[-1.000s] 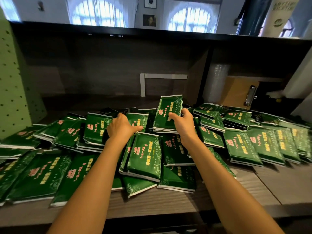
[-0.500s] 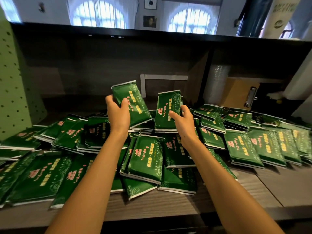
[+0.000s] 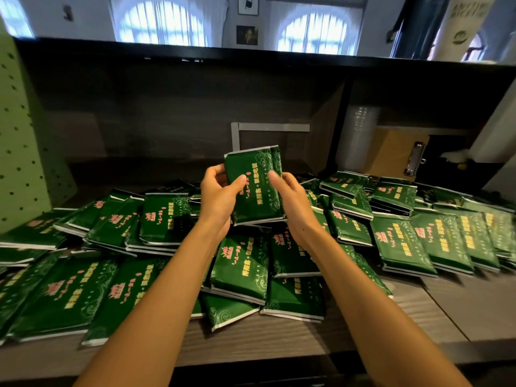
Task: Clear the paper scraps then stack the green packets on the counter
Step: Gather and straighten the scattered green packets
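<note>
Left grip (image 3: 219, 199): my thumb lies across the front of the held packets (image 3: 258, 196) and my fingers curl round their left edge.
Right grip (image 3: 291, 202): my thumb is on the front and my fingers wrap behind the right edge, pinching the same packets.
Held packets: at least two green ones pressed together, standing on end over the middle of the heap. The rear one shows past the front one on the right. I cannot tell whether their lower edge touches the heap.
Heap of packets (image 3: 240, 263): loose and overlapping, spread across the tabletop (image 3: 279, 342) from far left to far right.
Left side: a green pegboard panel (image 3: 22, 152).
Right recess: a clipboard (image 3: 414, 160) beside a stack of clear cups (image 3: 358, 135).
</note>
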`<state>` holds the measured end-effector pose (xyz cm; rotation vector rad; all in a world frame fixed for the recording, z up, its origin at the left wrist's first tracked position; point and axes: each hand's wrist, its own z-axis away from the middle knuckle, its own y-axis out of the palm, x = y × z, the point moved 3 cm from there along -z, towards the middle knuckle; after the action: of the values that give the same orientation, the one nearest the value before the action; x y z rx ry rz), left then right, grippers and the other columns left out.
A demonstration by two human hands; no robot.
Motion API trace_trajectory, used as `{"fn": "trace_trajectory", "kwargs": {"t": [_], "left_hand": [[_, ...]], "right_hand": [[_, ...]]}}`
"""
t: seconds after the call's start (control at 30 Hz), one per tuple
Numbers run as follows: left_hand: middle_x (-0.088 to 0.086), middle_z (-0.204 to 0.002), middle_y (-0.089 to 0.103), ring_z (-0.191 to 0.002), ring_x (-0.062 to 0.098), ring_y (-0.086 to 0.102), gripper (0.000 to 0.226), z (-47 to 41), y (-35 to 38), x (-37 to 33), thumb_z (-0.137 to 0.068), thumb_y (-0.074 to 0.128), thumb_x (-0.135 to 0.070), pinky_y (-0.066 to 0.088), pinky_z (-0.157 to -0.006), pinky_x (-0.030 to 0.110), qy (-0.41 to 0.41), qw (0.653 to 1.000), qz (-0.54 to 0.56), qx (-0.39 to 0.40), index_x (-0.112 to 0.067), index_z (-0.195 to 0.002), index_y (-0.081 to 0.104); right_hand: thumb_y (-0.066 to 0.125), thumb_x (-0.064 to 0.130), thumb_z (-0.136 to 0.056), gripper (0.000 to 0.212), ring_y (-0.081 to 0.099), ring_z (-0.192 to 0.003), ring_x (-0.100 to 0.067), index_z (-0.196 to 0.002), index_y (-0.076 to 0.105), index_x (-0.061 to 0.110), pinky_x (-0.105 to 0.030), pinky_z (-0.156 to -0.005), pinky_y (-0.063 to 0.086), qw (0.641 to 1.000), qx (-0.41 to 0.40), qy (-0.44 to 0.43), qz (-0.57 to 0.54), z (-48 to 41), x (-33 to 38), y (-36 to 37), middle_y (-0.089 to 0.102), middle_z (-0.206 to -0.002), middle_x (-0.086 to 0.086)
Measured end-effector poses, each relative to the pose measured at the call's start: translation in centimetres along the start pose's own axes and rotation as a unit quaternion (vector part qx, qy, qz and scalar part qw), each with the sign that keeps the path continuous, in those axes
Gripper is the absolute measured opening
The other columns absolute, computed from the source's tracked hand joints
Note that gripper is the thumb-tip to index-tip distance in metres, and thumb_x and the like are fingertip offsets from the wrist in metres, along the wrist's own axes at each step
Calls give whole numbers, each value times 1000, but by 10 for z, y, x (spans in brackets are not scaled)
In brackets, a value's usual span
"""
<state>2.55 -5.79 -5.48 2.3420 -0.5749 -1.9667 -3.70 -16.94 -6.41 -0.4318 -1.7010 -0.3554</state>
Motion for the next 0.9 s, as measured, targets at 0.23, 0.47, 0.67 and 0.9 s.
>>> {"fn": "trace_trajectory", "kwargs": {"t": [0.23,0.47,0.67,0.9], "left_hand": [[9,-113,58,-99,18,56,28,-9,-17,-8,-94,50,-4,48,-83,27,3,967,-253,11,-8,-121,55],[8,-127,53,-112,21,48,54,10,-26,-7,-75,74,-36,39,-93,34,-156,804,-535,207,-7,-118,56],[10,-115,62,-116,24,51,16,3,-32,0,-75,76,-18,39,-90,34,-175,825,-496,209,-8,-83,66],[15,-112,65,-112,27,55,13,-7,-34,5,-79,72,-13,44,-95,35,-131,862,-466,150,-8,-71,64]], "right_hand": [[64,18,-87,60,50,-123,-19,-140,38,11,-31,-98,41,998,-65,5,3,-7,-3,-10,51,-138,-4],[64,18,-86,61,52,-120,-20,-140,37,10,-36,-100,41,995,-95,17,33,-10,-8,-16,53,-134,-4],[66,21,-83,66,50,-124,-22,-141,36,10,-43,-106,39,995,-99,31,10,-13,-11,-15,50,-139,-5],[65,23,-86,76,37,-135,-22,-149,23,12,-44,-112,31,995,-102,22,6,-13,-11,-16,35,-150,-4]]}}
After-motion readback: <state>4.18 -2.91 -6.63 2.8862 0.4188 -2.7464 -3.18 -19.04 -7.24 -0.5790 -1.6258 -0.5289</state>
